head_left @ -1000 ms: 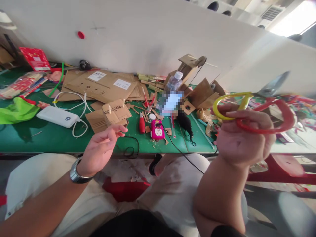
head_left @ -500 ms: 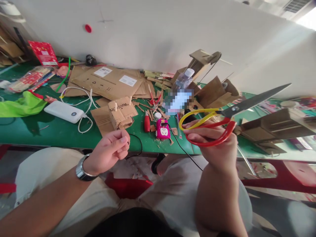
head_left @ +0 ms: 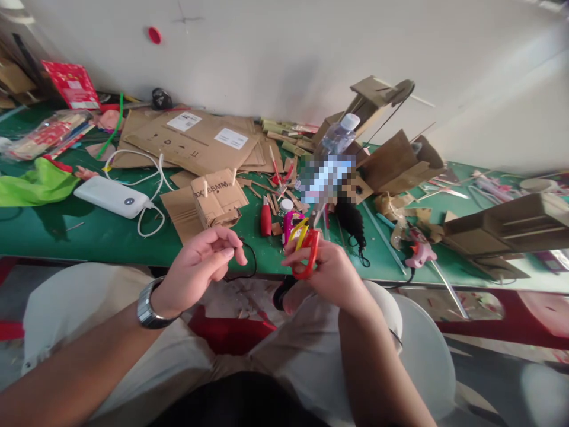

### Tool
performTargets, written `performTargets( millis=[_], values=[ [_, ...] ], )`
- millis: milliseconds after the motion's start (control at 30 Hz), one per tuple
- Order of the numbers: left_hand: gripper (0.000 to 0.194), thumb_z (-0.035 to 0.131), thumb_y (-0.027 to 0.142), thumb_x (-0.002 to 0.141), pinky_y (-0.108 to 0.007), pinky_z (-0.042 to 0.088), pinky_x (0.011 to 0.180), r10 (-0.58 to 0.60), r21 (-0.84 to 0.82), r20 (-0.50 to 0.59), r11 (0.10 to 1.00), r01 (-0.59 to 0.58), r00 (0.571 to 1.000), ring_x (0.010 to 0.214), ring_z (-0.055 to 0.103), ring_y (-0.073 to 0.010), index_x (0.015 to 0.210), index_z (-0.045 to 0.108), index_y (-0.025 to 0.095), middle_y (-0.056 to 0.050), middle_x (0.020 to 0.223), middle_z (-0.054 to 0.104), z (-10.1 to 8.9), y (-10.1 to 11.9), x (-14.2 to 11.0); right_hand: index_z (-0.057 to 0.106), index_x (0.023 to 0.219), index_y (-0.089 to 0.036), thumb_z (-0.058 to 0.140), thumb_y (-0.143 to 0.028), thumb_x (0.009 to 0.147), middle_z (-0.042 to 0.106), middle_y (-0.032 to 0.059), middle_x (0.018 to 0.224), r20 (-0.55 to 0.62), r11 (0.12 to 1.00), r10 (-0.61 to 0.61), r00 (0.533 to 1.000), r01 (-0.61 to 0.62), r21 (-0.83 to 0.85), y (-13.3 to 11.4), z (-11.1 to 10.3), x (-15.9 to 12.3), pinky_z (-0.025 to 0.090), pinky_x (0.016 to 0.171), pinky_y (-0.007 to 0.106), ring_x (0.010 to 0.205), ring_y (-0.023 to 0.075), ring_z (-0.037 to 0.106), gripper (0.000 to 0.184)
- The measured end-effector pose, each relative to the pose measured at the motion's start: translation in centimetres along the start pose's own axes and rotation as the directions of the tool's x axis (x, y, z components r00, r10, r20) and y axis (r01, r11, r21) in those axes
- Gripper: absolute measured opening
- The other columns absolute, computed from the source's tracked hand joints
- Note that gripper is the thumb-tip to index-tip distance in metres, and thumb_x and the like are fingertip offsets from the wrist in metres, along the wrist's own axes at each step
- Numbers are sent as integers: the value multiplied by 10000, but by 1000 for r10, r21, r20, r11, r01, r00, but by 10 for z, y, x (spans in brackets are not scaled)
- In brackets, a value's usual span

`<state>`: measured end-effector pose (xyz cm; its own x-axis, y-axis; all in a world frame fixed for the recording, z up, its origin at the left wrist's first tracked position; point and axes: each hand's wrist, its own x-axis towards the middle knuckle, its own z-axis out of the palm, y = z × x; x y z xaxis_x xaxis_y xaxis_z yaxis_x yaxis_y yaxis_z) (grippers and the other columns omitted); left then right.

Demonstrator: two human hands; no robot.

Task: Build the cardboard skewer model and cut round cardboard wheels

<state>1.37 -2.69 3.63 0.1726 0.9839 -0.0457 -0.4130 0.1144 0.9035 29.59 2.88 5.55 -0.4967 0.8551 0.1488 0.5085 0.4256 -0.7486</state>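
My left hand [head_left: 198, 267], with a metal watch on its wrist, hovers at the table's front edge, just before a small cardboard box [head_left: 219, 198]. Its fingers are loosely curled and apart, with nothing visible in them. My right hand [head_left: 333, 273] grips scissors [head_left: 313, 237] by their red and yellow handles. The blades point away from me and look nearly together. Behind the scissors, partly covered by them, is a pink socket adapter [head_left: 291, 225]. A red-handled tool [head_left: 265, 219] lies between the box and the adapter.
On the green table [head_left: 106, 237] are a white power bank [head_left: 111, 196] with cable, flattened cardboard [head_left: 191, 142], a plastic bottle [head_left: 340, 136] and a pink glue gun [head_left: 420, 252]. Cardboard constructions [head_left: 511, 222] stand on the right. Scraps litter the middle.
My right hand has moved left and down with the scissors, whose blades swung from pointing right to pointing away. My left hand's fingers have loosened from a tight curl. The view shifted slightly.
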Motion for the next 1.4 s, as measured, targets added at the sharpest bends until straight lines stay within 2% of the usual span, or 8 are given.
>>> performTargets(
  millis=[133, 267, 367, 567, 700, 867, 1033, 1400],
  values=[
    [234, 783, 355, 992, -167, 305, 458, -20, 62, -43, 998, 22, 999, 507, 414, -39, 986, 618, 189, -40, 857, 750, 1, 1, -2, 563, 695, -220, 704, -40, 765, 746, 48, 926, -163, 963, 86, 983, -40, 265, -1, 22, 1, 616, 856, 332, 1132, 266, 771, 239],
    [306, 784, 390, 997, -169, 333, 468, 3, 117, -57, 993, 4, 998, 506, 429, -44, 948, 545, 206, -36, 863, 764, 4, 2, -2, 544, 1065, -272, 879, -100, 721, 688, -23, 1038, -86, 688, 265, 961, -126, 715, -6, 36, 1, 597, 708, 259, 805, 133, 727, 510],
    [265, 742, 374, 1031, -185, 390, 505, 71, 234, -68, 971, -53, 995, 503, 459, -45, 967, 542, 212, -40, 897, 788, 4, -3, 1, 525, 1327, -305, 950, -212, 758, 642, -60, 913, -6, 538, 299, 954, -163, 827, -8, 42, -3, 539, 586, 217, 653, 100, 663, 716],
    [185, 658, 325, 1083, -249, 585, 741, 255, 468, -80, 863, -189, 964, 855, 782, -164, 1006, 523, 224, -68, 930, 794, 4, -19, 7, 522, 1389, -274, 849, -518, 939, 618, -55, 790, 196, 424, 287, 938, -308, 852, -12, 57, -24, 379, 461, 220, 506, 81, 486, 607],
    [131, 614, 258, 1102, -239, 599, 781, 387, 631, -51, 727, -271, 921, 923, 807, -163, 1031, 509, 230, -59, 951, 789, 0, -23, 8, 537, 1363, -258, 736, -665, 990, 537, -37, 848, 371, 396, 204, 906, -423, 815, -15, 63, -35, 297, 543, 229, 609, 76, 398, 586],
    [123, 625, 179, 1079, -189, 589, 749, 484, 744, 17, 579, -334, 875, 912, 819, -144, 1009, 536, 228, -29, 935, 780, -4, -21, 8, 523, 1293, -242, 728, -647, 1008, 447, -33, 883, 501, 447, 130, 855, -502, 740, -15, 65, -42, 309, 632, 254, 726, 107, 368, 536],
    [110, 602, 165, 1079, -184, 598, 758, 479, 762, 38, 554, -336, 877, 887, 811, -132, 1020, 537, 232, -22, 931, 782, -2, -18, 8, 514, 1265, -223, 688, -665, 1028, 405, -51, 854, 555, 468, 142, 820, -549, 692, -14, 70, -44, 278, 600, 240, 705, 98, 311, 530],
    [148, 597, 220, 1039, -223, 518, 600, 333, 839, 31, 503, -206, 943, 743, 774, -163, 979, 465, 252, -6, 861, 737, -2, -15, 4, 537, 1246, -229, 767, -642, 983, 374, -97, 747, 620, 280, 187, 762, -646, 710, -15, 80, -42, 186, 495, 205, 592, 61, 254, 541]
  ],
)
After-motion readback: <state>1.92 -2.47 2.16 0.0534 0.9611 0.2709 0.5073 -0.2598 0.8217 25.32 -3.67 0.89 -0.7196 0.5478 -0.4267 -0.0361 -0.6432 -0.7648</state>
